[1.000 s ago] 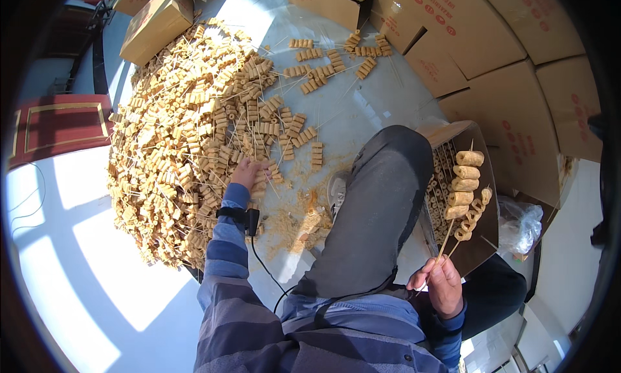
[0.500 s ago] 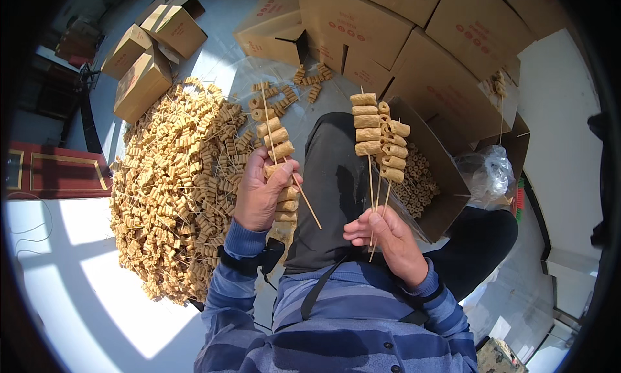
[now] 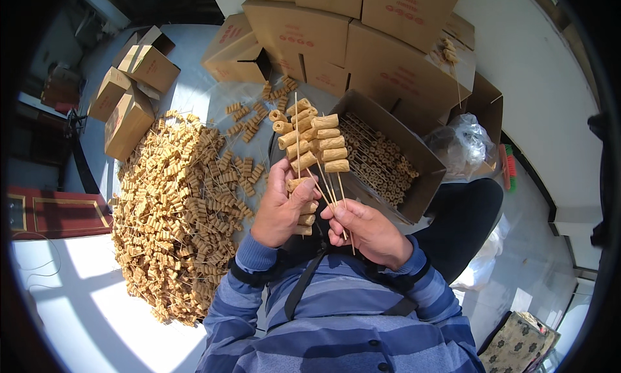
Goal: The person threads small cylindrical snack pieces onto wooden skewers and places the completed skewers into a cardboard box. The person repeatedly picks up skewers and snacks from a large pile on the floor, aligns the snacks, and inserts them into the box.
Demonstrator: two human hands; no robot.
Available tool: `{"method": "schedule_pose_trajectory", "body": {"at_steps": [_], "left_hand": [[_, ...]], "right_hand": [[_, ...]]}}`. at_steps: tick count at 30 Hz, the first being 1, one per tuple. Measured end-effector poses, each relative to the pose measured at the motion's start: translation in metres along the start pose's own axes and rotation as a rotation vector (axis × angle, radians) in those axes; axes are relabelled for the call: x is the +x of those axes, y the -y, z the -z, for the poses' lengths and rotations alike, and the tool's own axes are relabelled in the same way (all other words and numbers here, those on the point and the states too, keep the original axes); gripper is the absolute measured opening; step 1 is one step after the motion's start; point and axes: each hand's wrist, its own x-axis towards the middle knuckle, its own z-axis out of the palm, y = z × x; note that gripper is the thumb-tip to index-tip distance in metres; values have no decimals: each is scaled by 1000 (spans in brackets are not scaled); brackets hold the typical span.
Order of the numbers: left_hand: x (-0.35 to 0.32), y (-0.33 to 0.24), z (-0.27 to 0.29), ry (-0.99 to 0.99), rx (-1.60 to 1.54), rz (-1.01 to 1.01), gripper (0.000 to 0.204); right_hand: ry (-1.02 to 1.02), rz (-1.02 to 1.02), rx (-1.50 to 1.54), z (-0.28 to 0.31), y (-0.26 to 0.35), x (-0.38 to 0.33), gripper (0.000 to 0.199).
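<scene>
My left hand (image 3: 279, 208) is closed round skewers of tan, tube-shaped rolls (image 3: 303, 219), with some rolls showing below the thumb and others above it. Just to its right, my right hand (image 3: 372, 234) pinches the bare lower ends of several thin wooden sticks. Upright on those sticks stand more skewered rolls (image 3: 332, 143), now close beside the left hand's bunch. Where the two bunches overlap, I cannot tell which rolls belong to which hand. An open cardboard box (image 3: 424, 158) beyond my right hand holds rows of skewered rolls, their hollow ends showing.
A large heap of skewered rolls (image 3: 174, 224) covers the floor at left, with a few loose skewers (image 3: 249, 124) beyond it. Stacked cardboard boxes (image 3: 294, 33) line the back; more boxes (image 3: 129, 114) stand far left. Clear plastic (image 3: 462, 143) lies right of the open box.
My right hand has moved left with its skewers, bringing them against the left hand's bunch. The left hand has shifted slightly right. The whole view has turned a little.
</scene>
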Motion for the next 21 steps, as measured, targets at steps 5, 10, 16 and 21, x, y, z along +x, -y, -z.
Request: {"method": "schedule_pose_trajectory", "body": {"at_steps": [5,10,16,21], "left_hand": [[-11,-20,16,38,100,246,38],[-3,-27,28,396,1175,-342,4],[9,-27,-5,736,1681,-531,18],[18,-22,-28,730,1670,-674,20]], "right_hand": [[-118,182,8,24,13,-21,28],[-544,472,-390,50,45,-55,31],[-507,453,-908,48,31,-58,32],[-335,228,-612,53,-18,-38,29]]}}
